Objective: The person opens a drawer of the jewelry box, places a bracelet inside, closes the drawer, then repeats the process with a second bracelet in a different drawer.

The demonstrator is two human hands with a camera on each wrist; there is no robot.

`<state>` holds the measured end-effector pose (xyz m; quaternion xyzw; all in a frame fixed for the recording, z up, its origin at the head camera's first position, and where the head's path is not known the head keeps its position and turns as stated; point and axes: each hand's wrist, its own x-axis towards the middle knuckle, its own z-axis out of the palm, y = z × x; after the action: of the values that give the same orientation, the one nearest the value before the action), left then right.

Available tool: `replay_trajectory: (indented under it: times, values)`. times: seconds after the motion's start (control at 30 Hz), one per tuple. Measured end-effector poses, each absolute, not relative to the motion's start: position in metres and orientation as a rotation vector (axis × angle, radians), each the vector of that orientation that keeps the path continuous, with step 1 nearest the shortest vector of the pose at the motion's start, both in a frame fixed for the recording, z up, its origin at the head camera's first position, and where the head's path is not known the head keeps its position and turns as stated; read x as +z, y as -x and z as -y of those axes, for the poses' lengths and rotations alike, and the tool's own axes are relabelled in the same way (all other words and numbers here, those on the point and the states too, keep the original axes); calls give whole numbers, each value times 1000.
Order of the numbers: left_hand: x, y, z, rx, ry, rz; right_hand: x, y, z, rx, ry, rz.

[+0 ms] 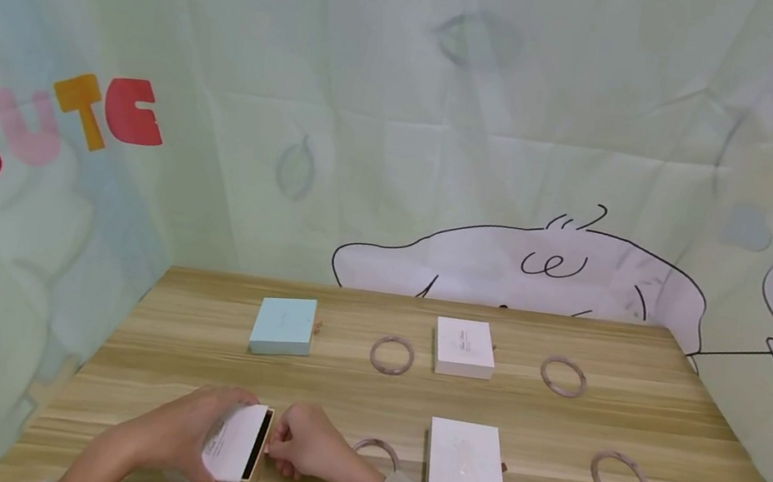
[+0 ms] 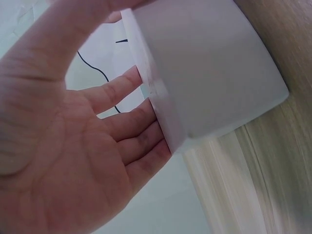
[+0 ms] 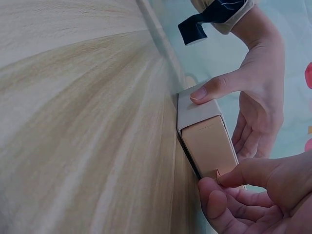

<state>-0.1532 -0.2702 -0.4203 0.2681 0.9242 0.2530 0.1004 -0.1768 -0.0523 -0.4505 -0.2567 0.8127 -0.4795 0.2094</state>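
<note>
Two digits, the thumb and forefinger of the right hand [image 1: 309, 444], are pinched on a small tab [image 3: 217, 176] at the end of a beige drawer [image 3: 207, 146], the other fingers curled in beside them. And the white box [image 1: 237, 441] around that drawer is gripped by the left hand [image 1: 205, 427]: thumb laid on the near side, forefinger spread apart, the other three fingers pressed together on the far side. A dark strip of interior is exposed, so the step in hand is judged to be the opening of the drawer; a straight, gentle pull to the right seems called for, the box kept braced. The drawer front is pointed right, towards the pinch; the slide is lined up left to right, but no long axis can be settled, the left end being covered. All this is held at the near left of the wooden table [image 1: 538, 434]. Farther out, four bangles [image 1: 373, 353] are scattered, one partly hidden by the right forearm [image 1: 361, 473], two more white boxes [image 1: 464, 348] are set among them, and a pale blue box [image 1: 284, 324] is placed behind the hands.
</note>
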Motion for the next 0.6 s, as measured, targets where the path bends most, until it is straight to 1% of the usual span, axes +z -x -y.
replay_trajectory:
  times: [0.6]
  values:
    - [-420,153,271,768,-752,-2712,-451,180,49,-1316,721,-2248]
